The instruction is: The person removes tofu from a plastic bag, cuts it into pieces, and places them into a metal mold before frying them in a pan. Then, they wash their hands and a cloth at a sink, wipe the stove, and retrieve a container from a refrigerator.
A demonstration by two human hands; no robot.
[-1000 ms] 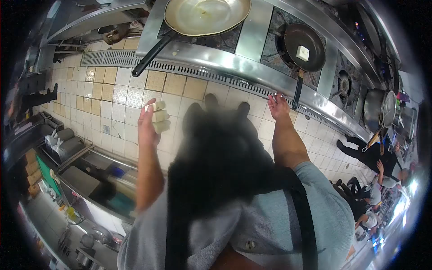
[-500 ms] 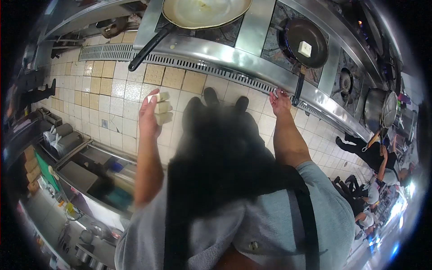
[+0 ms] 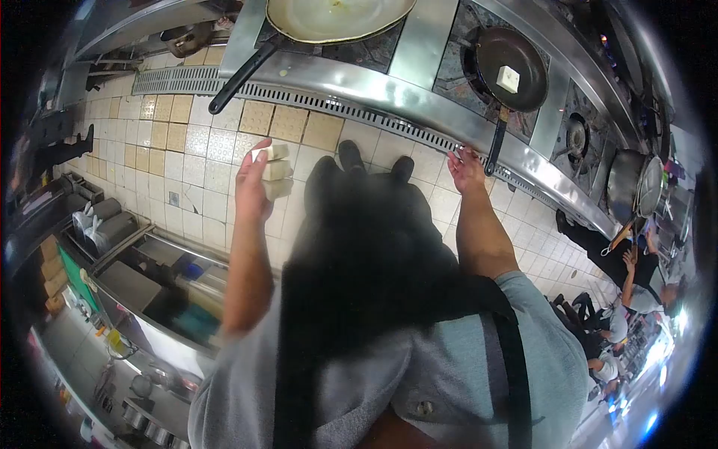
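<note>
My left hand (image 3: 254,183) is closed on three cream-white blocks (image 3: 277,170), held in a row over the tiled floor. Their kind does not show; they are smooth and square-edged. My right hand (image 3: 467,170) is at the stove's front edge, palm up with loosely curled fingers apart, and no object shows in it. Just right of it is the handle of a dark frying pan (image 3: 529,90) on a burner. Inside that pan lies a similar white block (image 3: 508,79). A larger, pale-lined pan (image 3: 336,22) sits on the stove at the top, its black handle (image 3: 243,78) jutting over the front edge.
The steel stove front (image 3: 359,81) runs diagonally across the top, with a slotted strip (image 3: 314,103) below it. A large pot (image 3: 627,183) stands at the right, near people (image 3: 636,269) in the kitchen. Behind my left arm is a steel counter (image 3: 134,288) with inset containers.
The blocks in my left hand have come closer together and turned slightly, and that hand has shifted a little to the right. My right hand stays by the stove edge.
</note>
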